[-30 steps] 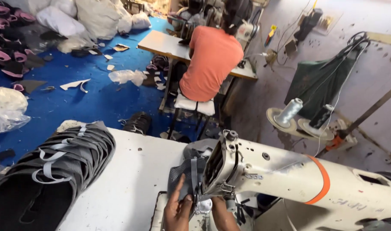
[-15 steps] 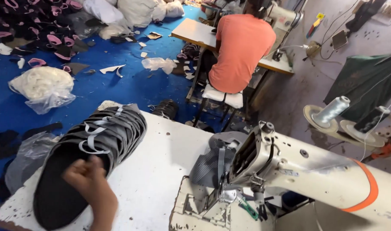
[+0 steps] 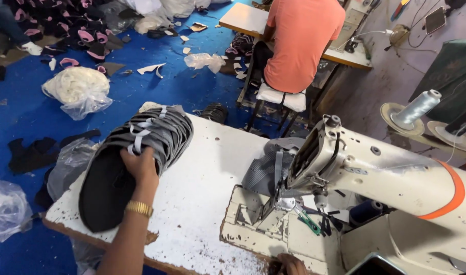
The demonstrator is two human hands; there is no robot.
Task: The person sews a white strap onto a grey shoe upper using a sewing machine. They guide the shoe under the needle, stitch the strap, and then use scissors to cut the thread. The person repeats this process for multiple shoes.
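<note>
My left hand (image 3: 139, 165), with a gold bracelet on the wrist, lies on a long pile of black and grey fabric pieces with grey straps (image 3: 141, 135), its fingers curled over the top piece. The pile rests on the left part of a worn white table (image 3: 207, 188). A grey strapped piece (image 3: 263, 170) sits under the needle of a cream sewing machine (image 3: 386, 173) on the right. Only a sliver of my right hand (image 3: 289, 265) shows at the bottom edge, in front of the machine's base.
A person in an orange shirt (image 3: 302, 40) sits on a stool at another sewing table ahead, back turned. A grey thread cone (image 3: 419, 108) stands at right. Bags of white scraps (image 3: 77, 89) and pink and black pieces (image 3: 85, 35) litter the blue floor.
My left hand left the piece at the needle, swung left across the table and now sits on top of the pile. My right hand has dropped to the bottom edge.
</note>
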